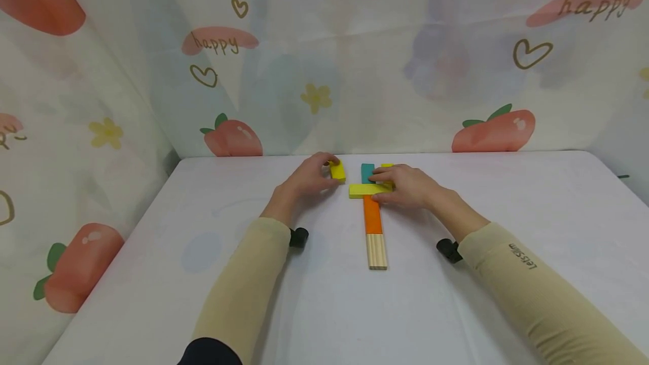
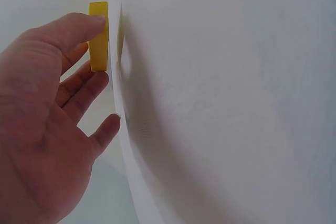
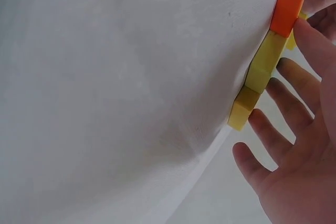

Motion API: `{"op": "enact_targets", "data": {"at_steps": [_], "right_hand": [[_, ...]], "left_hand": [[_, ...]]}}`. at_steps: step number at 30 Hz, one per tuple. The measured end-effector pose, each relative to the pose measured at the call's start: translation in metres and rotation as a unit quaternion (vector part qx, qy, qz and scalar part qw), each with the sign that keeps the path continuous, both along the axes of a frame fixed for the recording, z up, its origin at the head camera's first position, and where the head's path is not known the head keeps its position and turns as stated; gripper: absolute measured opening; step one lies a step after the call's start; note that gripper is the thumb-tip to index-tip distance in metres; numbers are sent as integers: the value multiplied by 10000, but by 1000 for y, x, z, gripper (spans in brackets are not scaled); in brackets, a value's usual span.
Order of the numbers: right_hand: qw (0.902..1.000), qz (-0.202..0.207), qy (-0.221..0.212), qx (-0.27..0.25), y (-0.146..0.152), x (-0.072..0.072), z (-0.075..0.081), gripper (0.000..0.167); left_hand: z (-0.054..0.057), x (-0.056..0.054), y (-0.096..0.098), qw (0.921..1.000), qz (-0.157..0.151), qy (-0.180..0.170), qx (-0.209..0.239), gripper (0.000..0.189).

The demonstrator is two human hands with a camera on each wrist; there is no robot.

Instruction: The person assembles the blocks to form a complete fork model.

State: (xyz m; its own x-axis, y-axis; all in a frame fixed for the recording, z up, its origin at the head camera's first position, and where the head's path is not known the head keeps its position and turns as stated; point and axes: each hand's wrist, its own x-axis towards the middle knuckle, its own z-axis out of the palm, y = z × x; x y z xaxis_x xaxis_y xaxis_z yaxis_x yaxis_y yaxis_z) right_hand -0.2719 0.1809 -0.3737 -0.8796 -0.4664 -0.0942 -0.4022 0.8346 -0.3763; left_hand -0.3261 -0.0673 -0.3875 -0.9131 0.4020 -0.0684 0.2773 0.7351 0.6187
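Note:
My left hand pinches a small yellow block between thumb and fingers, left of a row of blocks. In the left wrist view the thumb lies on the face of the yellow block, with fingers behind it. My right hand touches the blocks from the right, its thumb by the near edge of a yellow-green crosswise block. Its fingertips reach over a teal block behind that. In the right wrist view the fingers of the right hand are fairly straight and spread.
An orange block runs toward me from the crosswise block, followed by a plain wood block. Another yellow block is partly hidden behind the right hand. All lie on a white-covered table against a printed curtain.

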Motion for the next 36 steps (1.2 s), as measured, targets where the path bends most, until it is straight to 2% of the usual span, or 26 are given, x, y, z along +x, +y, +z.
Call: {"op": "enact_targets", "data": {"at_steps": [23,36], "right_hand": [[10000,-54,31,77,-1,1,-1,55],[10000,-54,36,42,-1,2,1,55]], "left_hand": [[-2,-2,12,9969,-649,192,-403,48],[-2,-1,16,9954,-724,233,-591,49]]}}
